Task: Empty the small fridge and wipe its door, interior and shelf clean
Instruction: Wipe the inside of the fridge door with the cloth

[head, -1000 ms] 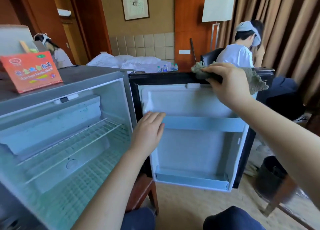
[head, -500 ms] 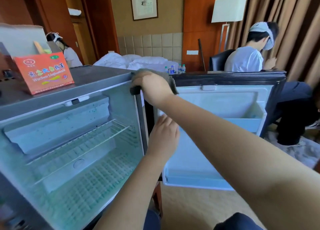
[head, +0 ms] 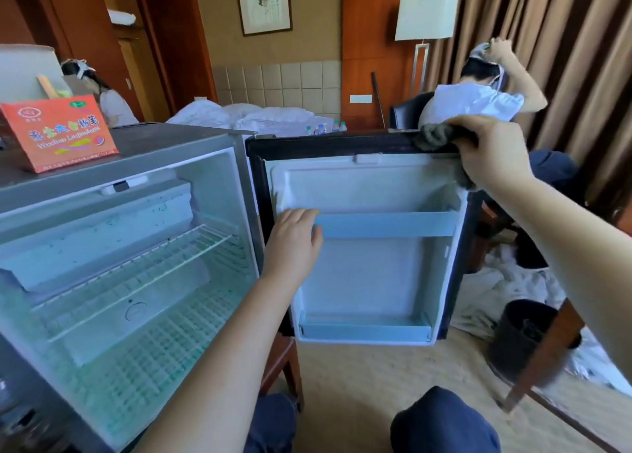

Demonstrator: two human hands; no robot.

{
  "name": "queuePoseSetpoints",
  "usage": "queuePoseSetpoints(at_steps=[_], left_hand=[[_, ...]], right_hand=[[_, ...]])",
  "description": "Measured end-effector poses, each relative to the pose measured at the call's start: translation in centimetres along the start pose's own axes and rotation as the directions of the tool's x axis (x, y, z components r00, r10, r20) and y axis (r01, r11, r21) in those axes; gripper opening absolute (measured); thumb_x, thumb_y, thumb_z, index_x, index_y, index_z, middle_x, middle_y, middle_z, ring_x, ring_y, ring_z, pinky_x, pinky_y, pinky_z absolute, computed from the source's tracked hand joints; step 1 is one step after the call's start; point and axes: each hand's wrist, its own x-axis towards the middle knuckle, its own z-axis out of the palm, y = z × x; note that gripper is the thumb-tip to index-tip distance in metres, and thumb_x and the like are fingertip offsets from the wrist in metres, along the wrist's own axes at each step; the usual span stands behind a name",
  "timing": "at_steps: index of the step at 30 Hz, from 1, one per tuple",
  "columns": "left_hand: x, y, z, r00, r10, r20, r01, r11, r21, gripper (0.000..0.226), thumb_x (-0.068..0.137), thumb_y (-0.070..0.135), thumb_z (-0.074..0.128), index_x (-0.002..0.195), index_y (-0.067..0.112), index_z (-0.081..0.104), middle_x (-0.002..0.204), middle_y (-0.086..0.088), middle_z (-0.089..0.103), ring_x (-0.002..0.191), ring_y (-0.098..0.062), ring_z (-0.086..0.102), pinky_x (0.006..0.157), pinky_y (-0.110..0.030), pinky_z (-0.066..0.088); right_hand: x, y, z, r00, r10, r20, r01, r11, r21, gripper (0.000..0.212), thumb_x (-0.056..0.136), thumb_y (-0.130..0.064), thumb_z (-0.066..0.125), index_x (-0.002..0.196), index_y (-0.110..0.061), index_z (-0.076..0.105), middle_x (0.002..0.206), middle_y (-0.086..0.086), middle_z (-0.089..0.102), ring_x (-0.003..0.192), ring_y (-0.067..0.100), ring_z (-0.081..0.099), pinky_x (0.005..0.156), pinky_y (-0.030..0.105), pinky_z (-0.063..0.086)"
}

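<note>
The small fridge (head: pixel 178 165) stands open on the left, its white interior bare except for a wire shelf (head: pixel 143 264). Its door (head: pixel 372 281) swings out to the right, showing a white liner with two pale blue rails. My right hand (head: pixel 492 155) grips a grey-green cloth (head: pixel 434 136) and presses it on the door's black top edge at the far right corner. My left hand (head: pixel 294 244) rests with straight fingers on the left end of the upper door rail (head: pixel 386 223), holding the door steady.
An orange carton (head: pixel 58 131) sits on top of the fridge at the left. A dark waste bin (head: pixel 519 336) and a wooden chair leg (head: pixel 543 353) stand on the carpet at right. Two people sit beyond, one near the curtains. My knees show at the bottom.
My right hand has slid the cloth along the door's top edge from the hinge side back to the far right corner. My left hand stays on the door's inner face.
</note>
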Motion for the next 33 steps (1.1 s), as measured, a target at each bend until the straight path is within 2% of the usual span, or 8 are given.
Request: queuePoseSetpoints(at_steps=[5, 10, 13, 16, 19, 23, 27, 33], left_hand=[[0.9, 2.4, 0.8, 0.998, -0.017, 0.061, 0.007, 0.987, 0.161, 0.031, 0.090, 0.029, 0.053, 0.105, 0.005, 0.067, 0.090, -0.016, 0.067, 0.088, -0.039, 0.059, 0.082, -0.043, 0.047], [1.4, 8.6, 3.6, 0.983, 0.172, 0.062, -0.176, 0.982, 0.071, 0.024, 0.081, 0.023, 0.061, 0.093, 0.004, 0.069, 0.081, -0.013, 0.066, 0.076, -0.035, 0.062, 0.073, -0.039, 0.052], [1.8, 10.7, 4.9, 0.989, 0.147, -0.017, -0.147, 0.989, -0.018, 0.037, 0.086, 0.037, 0.045, 0.082, 0.006, 0.065, 0.075, -0.012, 0.064, 0.072, -0.033, 0.059, 0.065, -0.035, 0.044], [1.7, 10.3, 5.3, 0.985, 0.139, -0.107, -0.147, 0.987, -0.067, 0.037, 0.088, 0.039, 0.045, 0.079, 0.007, 0.063, 0.073, -0.012, 0.063, 0.070, -0.033, 0.058, 0.065, -0.034, 0.030], [1.5, 9.6, 5.2, 0.976, 0.180, -0.121, -0.192, 0.977, -0.098, 0.033, 0.089, 0.037, 0.047, 0.083, 0.008, 0.061, 0.079, -0.011, 0.063, 0.074, -0.033, 0.057, 0.067, -0.034, 0.029], [1.8, 9.7, 5.8, 0.978, 0.162, -0.133, -0.177, 0.978, -0.108, 0.033, 0.090, 0.036, 0.047, 0.083, 0.007, 0.060, 0.082, -0.011, 0.064, 0.078, -0.033, 0.057, 0.071, -0.034, 0.031], [2.0, 9.7, 6.5, 0.976, 0.162, -0.146, -0.173, 0.983, -0.061, 0.032, 0.090, 0.035, 0.048, 0.085, 0.005, 0.060, 0.081, -0.012, 0.063, 0.077, -0.035, 0.056, 0.071, -0.034, 0.031], [1.6, 9.9, 6.8, 0.973, 0.154, -0.173, -0.151, 0.988, 0.029, 0.031, 0.093, 0.033, 0.049, 0.089, 0.004, 0.060, 0.086, -0.016, 0.063, 0.081, -0.037, 0.055, 0.073, -0.038, 0.031]], right_hand=[[-0.6, 1.9, -1.1, 0.999, 0.033, -0.017, -0.033, 0.999, -0.030, 0.032, 0.087, -0.004, 0.054, 0.113, -0.013, 0.069, 0.114, 0.011, 0.069, 0.109, 0.033, 0.059, 0.092, 0.034, 0.042], [-2.4, 2.5, -1.8, 0.994, -0.065, -0.092, 0.065, 0.998, 0.001, 0.031, 0.085, -0.004, 0.053, 0.109, -0.013, 0.071, 0.111, 0.008, 0.068, 0.107, 0.032, 0.058, 0.091, 0.032, 0.043], [-4.5, 4.1, -2.4, 0.978, -0.014, -0.208, 0.026, 0.998, 0.056, 0.030, 0.083, -0.002, 0.057, 0.107, -0.012, 0.072, 0.113, 0.010, 0.061, 0.107, 0.028, 0.055, 0.094, 0.023, 0.039], [-7.1, 5.3, -1.1, 0.981, 0.036, -0.192, -0.007, 0.989, 0.150, 0.029, 0.079, 0.004, 0.060, 0.103, -0.009, 0.071, 0.104, 0.013, 0.056, 0.097, 0.027, 0.058, 0.090, 0.029, 0.046], [-11.5, 6.1, 1.9, 0.978, 0.100, -0.184, -0.062, 0.977, 0.203, 0.022, 0.079, 0.006, 0.063, 0.098, -0.005, 0.070, 0.099, 0.011, 0.056, 0.092, 0.021, 0.056, 0.085, 0.015, 0.041], [-18.5, 7.8, 5.8, 0.960, 0.278, 0.028, -0.278, 0.939, 0.201, 0.025, 0.077, 0.011, 0.062, 0.095, -0.004, 0.070, 0.096, 0.003, 0.053, 0.089, 0.023, 0.056, 0.079, 0.021, 0.043], [-20.8, 8.6, 5.9, 0.867, 0.394, 0.305, -0.450, 0.883, 0.137, 0.029, 0.080, 0.005, 0.060, 0.100, -0.012, 0.072, 0.100, 0.004, 0.058, 0.096, 0.025, 0.057, 0.085, 0.027, 0.044], [-10.3, 4.1, 0.4, 0.971, 0.231, -0.057, -0.185, 0.883, 0.430, 0.030, 0.083, -0.016, 0.063, 0.112, -0.019, 0.071, 0.103, 0.001, 0.070, 0.097, 0.015, 0.061, 0.087, 0.023, 0.044]])
